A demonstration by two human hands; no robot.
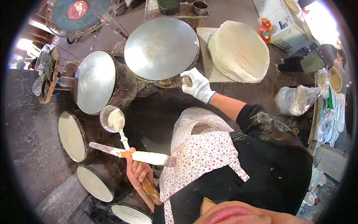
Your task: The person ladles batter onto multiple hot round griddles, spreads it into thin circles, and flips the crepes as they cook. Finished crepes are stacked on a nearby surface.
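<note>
My left hand (139,170) clutches a round metal ladle (106,120) of pale batter (116,119) and a long batter-smeared spatula (149,157); tilting could spill it. My white-gloved right hand (198,87) pinches a small beige object (187,81) beside a round silver griddle (161,48).

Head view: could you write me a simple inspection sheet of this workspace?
Surface: two bare metal plates; three pale-coated plates, the lowest cut off by the picture's edge.
Things: ladle holding pale mix; flat-bladed tool; stack of thin pale rounds.
Clutter: clear plastic bags.
Hands: left hand, bare, grips ladle and tool; right hand, white-gloved, holds a small object, kind unclear.
Cables: nothing clearly seen.
Surroundings: fan; another person.
</note>
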